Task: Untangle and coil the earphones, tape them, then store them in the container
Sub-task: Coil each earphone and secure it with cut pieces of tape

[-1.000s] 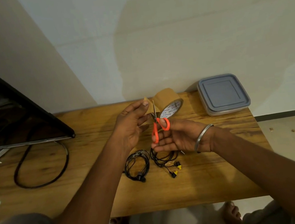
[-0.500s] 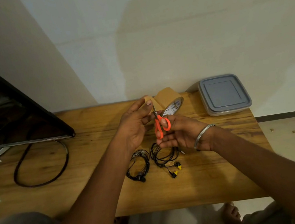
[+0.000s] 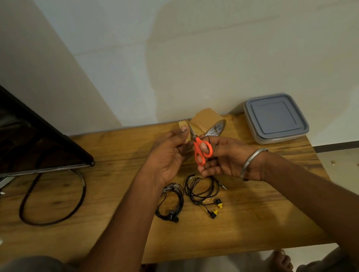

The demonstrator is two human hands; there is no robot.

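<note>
Two coiled black earphones lie on the wooden table: one with dark buds (image 3: 171, 202) on the left, one with yellow-tipped buds (image 3: 202, 189) on the right. Above them my right hand (image 3: 225, 158) grips orange-handled scissors (image 3: 201, 150), blades pointing up and away. My left hand (image 3: 167, 153) pinches a strip of brown tape (image 3: 183, 127) pulled from the tape roll (image 3: 209, 123). The scissor blades sit at the strip, between my left fingers and the roll. The grey lidded container (image 3: 275, 119) stands closed at the table's back right.
A black monitor (image 3: 12, 136) on a metal stand fills the left side, with a thick black cable (image 3: 50, 195) looping on the table (image 3: 120, 213). The table's right edge drops to the floor. My knees and feet show below the front edge.
Both hands have shifted slightly up and toward the tape roll. The scissors' handles have closed together at the tape strip.
</note>
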